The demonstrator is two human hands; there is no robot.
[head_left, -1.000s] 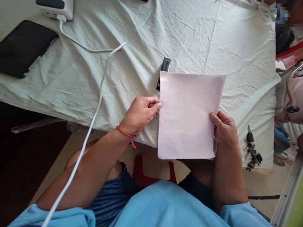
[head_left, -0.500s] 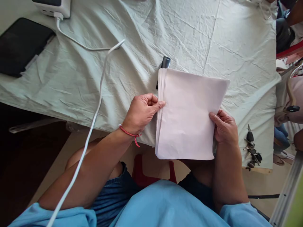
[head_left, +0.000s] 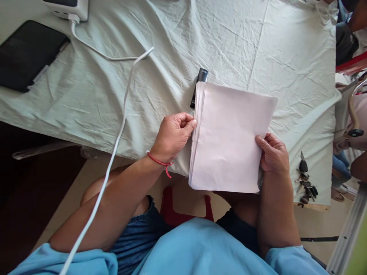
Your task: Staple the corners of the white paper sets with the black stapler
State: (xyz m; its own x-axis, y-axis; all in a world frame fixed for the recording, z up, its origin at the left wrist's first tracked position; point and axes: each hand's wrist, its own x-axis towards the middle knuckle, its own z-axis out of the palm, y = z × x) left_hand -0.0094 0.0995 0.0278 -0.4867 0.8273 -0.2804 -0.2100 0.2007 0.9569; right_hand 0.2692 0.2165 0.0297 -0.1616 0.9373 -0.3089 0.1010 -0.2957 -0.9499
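I hold a thin stack of white paper sheets [head_left: 229, 137] over the near edge of a table covered with a pale green cloth [head_left: 160, 53]. My left hand [head_left: 173, 135] pinches the stack's left edge, where the sheets fan apart slightly. My right hand [head_left: 272, 154] grips the right edge, thumb on top. A small black device [head_left: 199, 86] lies on the cloth, partly hidden under the stack's top left corner.
A black tablet [head_left: 27, 53] lies at the far left. A white charger block [head_left: 67, 7] with white cables [head_left: 120, 103] sits at the top left. A bunch of keys [head_left: 306, 179] rests at the right. A red stool [head_left: 183, 208] shows below. Another person is at the right edge.
The sheets' left edges have fanned apart under my left thumb, and the stack has tilted slightly clockwise. Both hands stay on the paper's sides.
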